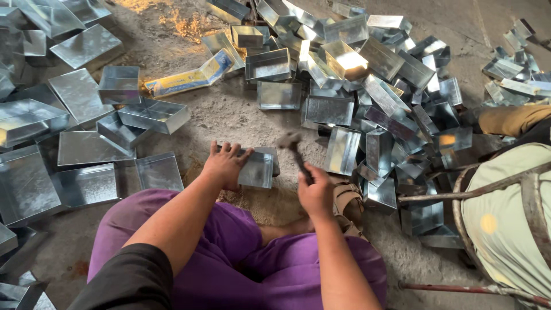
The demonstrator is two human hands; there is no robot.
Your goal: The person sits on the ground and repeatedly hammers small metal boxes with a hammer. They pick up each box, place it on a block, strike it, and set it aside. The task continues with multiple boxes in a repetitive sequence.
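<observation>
— Where is the small metal box found?

— It is seen on the dirt floor, just ahead of the crossed legs in purple trousers, a little left of the midline. It is stood on its side, with its long axis run roughly left to right across the view.

— How is it held?

— It is pinned from the left by the left hand, whose fingers are spread flat over its near upper edge. The box is touched by that hand alone, so the left is the nearer one.

— And the other hand?

— The right hand is closed around the handle of a hammer, just right of the box. The hammer head is blurred and is raised above the box's right end, apart from it. The two hands are kept apart, with the box's right half between them.

— What is laid around?

— Flat sheets and finished trays of the same galvanised metal are spread to the left. A large heap of boxes is piled ahead and to the right. A yellow and blue carton is seen further back. At the right edge, a person in pale cloth is seated on a metal-framed stool.
</observation>
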